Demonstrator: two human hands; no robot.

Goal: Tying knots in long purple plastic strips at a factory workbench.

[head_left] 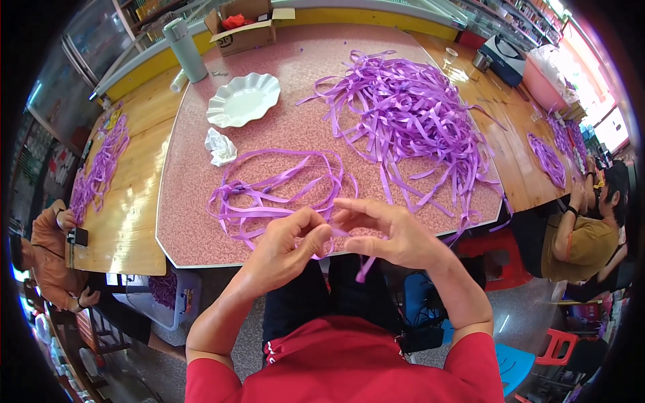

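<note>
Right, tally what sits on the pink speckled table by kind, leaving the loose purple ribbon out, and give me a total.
White scalloped plate: 1
Crumpled white paper: 1
Grey-green tall cylinder bottle: 1
Open cardboard box: 1
Total: 4

Both hands, left hand and right hand, pinch a purple ribbon strand at the table's near edge.

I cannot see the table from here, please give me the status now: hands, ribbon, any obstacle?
Left hand and right hand both pinching one purple ribbon strip. Big ribbon pile beyond, apart. Crumpled paper and white plate to the left, not in the way.
</note>
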